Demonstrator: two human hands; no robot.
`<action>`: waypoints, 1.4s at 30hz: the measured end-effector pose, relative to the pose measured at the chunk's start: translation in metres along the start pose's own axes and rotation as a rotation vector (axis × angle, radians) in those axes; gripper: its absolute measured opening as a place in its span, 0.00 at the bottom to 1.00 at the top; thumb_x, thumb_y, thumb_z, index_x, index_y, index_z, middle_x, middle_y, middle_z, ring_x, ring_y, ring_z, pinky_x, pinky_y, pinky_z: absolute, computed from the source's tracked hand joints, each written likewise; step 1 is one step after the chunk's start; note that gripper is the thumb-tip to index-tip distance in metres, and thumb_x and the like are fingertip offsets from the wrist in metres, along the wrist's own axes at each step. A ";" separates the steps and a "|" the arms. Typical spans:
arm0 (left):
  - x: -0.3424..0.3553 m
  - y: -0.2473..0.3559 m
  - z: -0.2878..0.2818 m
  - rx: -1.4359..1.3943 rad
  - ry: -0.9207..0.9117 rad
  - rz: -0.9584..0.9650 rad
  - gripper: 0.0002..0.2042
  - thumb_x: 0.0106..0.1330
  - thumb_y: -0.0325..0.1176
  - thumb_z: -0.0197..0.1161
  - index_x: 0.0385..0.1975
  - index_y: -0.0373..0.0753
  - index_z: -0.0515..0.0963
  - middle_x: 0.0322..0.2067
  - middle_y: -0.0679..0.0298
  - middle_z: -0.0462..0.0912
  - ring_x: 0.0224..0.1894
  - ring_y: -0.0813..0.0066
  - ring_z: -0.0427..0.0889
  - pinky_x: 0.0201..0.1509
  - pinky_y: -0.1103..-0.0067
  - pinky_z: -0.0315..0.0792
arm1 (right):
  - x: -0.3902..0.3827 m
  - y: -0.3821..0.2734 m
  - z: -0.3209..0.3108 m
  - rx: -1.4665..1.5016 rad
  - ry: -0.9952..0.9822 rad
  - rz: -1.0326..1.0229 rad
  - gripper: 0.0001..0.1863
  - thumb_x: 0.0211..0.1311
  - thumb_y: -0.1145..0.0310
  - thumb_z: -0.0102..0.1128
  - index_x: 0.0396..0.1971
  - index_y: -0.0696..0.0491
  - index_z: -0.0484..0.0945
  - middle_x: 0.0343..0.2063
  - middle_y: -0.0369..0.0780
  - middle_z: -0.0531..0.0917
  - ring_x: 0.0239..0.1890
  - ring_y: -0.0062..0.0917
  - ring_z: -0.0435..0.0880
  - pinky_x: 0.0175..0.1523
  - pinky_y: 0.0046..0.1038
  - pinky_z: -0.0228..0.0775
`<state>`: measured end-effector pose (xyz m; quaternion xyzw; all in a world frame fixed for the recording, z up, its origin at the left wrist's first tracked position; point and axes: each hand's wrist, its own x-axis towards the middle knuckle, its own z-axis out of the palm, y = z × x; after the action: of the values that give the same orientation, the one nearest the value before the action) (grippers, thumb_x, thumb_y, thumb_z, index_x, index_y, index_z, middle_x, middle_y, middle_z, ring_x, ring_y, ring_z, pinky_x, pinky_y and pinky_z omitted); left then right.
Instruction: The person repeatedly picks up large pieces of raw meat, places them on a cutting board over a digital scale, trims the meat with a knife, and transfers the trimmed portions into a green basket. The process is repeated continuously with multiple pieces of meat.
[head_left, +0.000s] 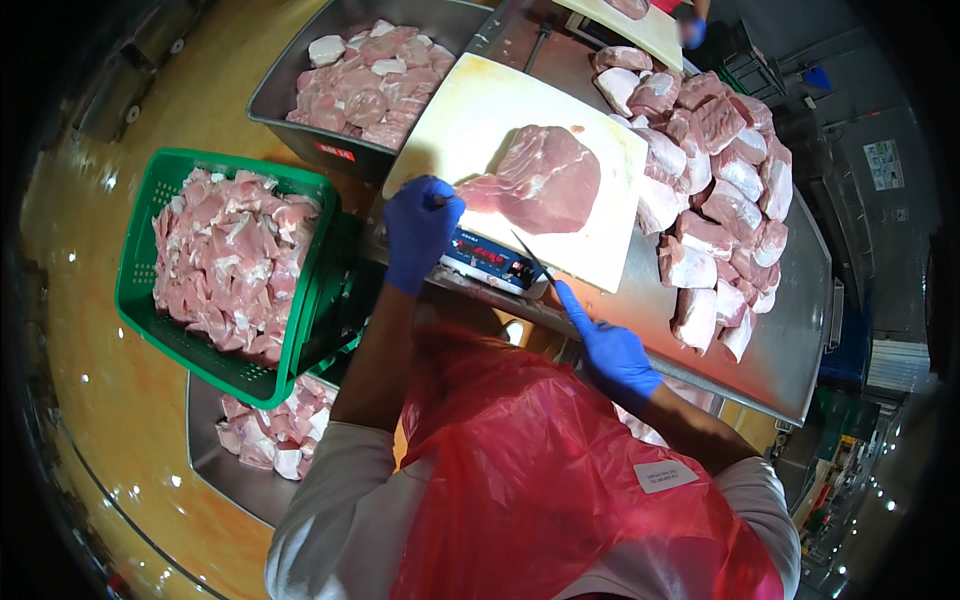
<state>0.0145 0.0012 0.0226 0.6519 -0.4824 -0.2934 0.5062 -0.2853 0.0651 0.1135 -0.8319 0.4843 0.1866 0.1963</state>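
Note:
A slab of pale pink raw meat (552, 182) lies on the white cutting board (615, 255), a narrow flap of it stretching left. At the tip of that flap is my blue-gloved left hand (424, 232), fingers closed on the meat. My right hand (612, 350), also gloved in blue, grips a slim knife (535, 258) by its handle, index finger stretched along it. The dark blade points up and left, just below the slab and apart from it. Under the board's near edge shows a blue weighing scale (490, 258) with a lit red display.
Large meat chunks (705, 200) are heaped on the steel table (805, 300) to the right. A grey tub (275, 85) of meat stands far left, nearer a green perforated basket (150, 265) of trimmings, with another steel tub (215, 470) below. A co-worker's gloved hand (692, 30) shows at top.

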 end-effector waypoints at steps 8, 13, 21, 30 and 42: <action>0.007 0.008 0.031 0.125 -0.120 0.409 0.07 0.62 0.29 0.64 0.32 0.31 0.78 0.25 0.45 0.77 0.30 0.44 0.79 0.34 0.62 0.71 | 0.060 -0.052 -0.057 0.120 0.329 -0.102 0.48 0.60 0.79 0.51 0.78 0.42 0.39 0.36 0.56 0.83 0.31 0.50 0.85 0.37 0.46 0.77; -0.009 0.011 0.037 0.324 -0.040 0.382 0.06 0.61 0.30 0.64 0.35 0.35 0.78 0.31 0.49 0.81 0.35 0.45 0.82 0.38 0.59 0.75 | 0.120 -0.066 -0.051 0.192 0.436 -0.181 0.47 0.62 0.77 0.54 0.78 0.41 0.41 0.36 0.57 0.83 0.35 0.51 0.85 0.40 0.48 0.76; -0.019 -0.010 0.033 0.242 0.090 0.468 0.11 0.62 0.36 0.67 0.42 0.40 0.80 0.35 0.57 0.84 0.37 0.54 0.84 0.41 0.65 0.78 | 0.036 -0.002 -0.002 -0.031 0.230 -0.136 0.48 0.61 0.79 0.51 0.78 0.35 0.41 0.36 0.51 0.84 0.30 0.45 0.84 0.35 0.43 0.77; -0.015 -0.008 -0.158 0.461 0.527 0.003 0.11 0.66 0.33 0.63 0.42 0.34 0.85 0.34 0.55 0.88 0.37 0.65 0.86 0.45 0.73 0.78 | -0.021 0.074 -0.015 -0.131 0.271 -0.094 0.47 0.56 0.82 0.54 0.75 0.30 0.56 0.26 0.44 0.75 0.24 0.41 0.80 0.29 0.41 0.73; 0.051 0.064 0.086 0.436 -0.233 0.630 0.29 0.57 0.40 0.73 0.57 0.31 0.76 0.46 0.44 0.79 0.41 0.50 0.83 0.54 0.63 0.76 | 0.008 0.143 -0.049 -0.292 0.306 -0.245 0.46 0.56 0.82 0.53 0.72 0.23 0.61 0.27 0.45 0.75 0.21 0.40 0.78 0.27 0.38 0.73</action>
<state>-0.0638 -0.0795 0.0614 0.5266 -0.7639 -0.0863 0.3629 -0.4016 -0.0306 0.1304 -0.9226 0.3716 0.1013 0.0197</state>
